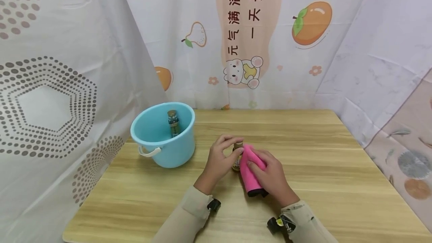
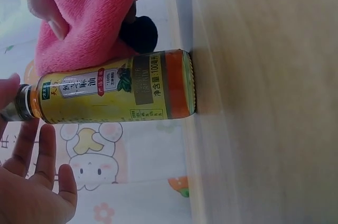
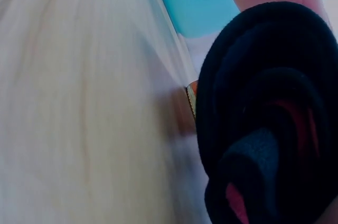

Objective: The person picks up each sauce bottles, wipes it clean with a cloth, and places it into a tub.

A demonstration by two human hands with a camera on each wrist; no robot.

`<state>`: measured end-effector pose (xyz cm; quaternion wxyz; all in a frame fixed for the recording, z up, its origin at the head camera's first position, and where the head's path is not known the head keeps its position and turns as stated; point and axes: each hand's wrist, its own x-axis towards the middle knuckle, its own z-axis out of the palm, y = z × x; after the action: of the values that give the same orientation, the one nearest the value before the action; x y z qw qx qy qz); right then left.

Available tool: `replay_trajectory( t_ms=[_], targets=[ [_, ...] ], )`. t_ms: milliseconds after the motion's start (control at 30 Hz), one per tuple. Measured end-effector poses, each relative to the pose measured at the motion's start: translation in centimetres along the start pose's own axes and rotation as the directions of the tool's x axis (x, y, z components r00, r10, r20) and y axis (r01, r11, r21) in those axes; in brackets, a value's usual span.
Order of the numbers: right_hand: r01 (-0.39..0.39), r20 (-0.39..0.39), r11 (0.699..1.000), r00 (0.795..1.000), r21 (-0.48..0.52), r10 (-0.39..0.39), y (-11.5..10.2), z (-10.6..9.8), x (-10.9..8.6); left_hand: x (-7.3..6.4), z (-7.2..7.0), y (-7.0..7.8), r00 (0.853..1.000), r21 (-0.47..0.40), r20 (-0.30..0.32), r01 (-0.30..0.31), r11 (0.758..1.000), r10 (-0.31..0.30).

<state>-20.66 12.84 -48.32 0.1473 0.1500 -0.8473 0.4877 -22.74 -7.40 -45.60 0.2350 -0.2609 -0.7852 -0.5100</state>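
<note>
A small glass sesame oil bottle (image 1: pixel 236 164) with a yellow label stands upright on the table. My left hand (image 1: pixel 218 159) pinches it at the metal cap; in the left wrist view the other fingers are spread beside the neck. In my right hand (image 1: pixel 274 177) is a folded pink cloth (image 1: pixel 249 173) with a dark edge, held against the bottle's side. The right wrist view looks at the cloth's rolled dark end (image 3: pixel 253 39), which hides most of the bottle; only a bit of its base (image 3: pixel 191 97) shows.
To the left stands a light blue bucket (image 1: pixel 173 155) with a white handle (image 1: pixel 149 152). A similar capped bottle (image 1: pixel 173 123) leans inside it. The wooden table (image 1: pixel 337 183) reaches back to a printed curtain (image 1: pixel 195 81).
</note>
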Motion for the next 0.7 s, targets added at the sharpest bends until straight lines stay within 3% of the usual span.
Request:
replay_trajectory(
  t_ms=[467,700],
  targets=[
    [-0.154,0.103,0.988,0.982,-0.014,0.155,-0.33,-0.04,-0.07,-0.06,-0.06,-0.27,1.000,-0.018,0.010,0.020,1.000,-0.020],
    [-0.172,0.124,0.985,0.977,-0.028,0.174,-0.23,-0.19,-0.03,-0.07,-0.06,-0.05,1.000,-0.006,0.001,0.013,1.000,-0.013]
  ],
)
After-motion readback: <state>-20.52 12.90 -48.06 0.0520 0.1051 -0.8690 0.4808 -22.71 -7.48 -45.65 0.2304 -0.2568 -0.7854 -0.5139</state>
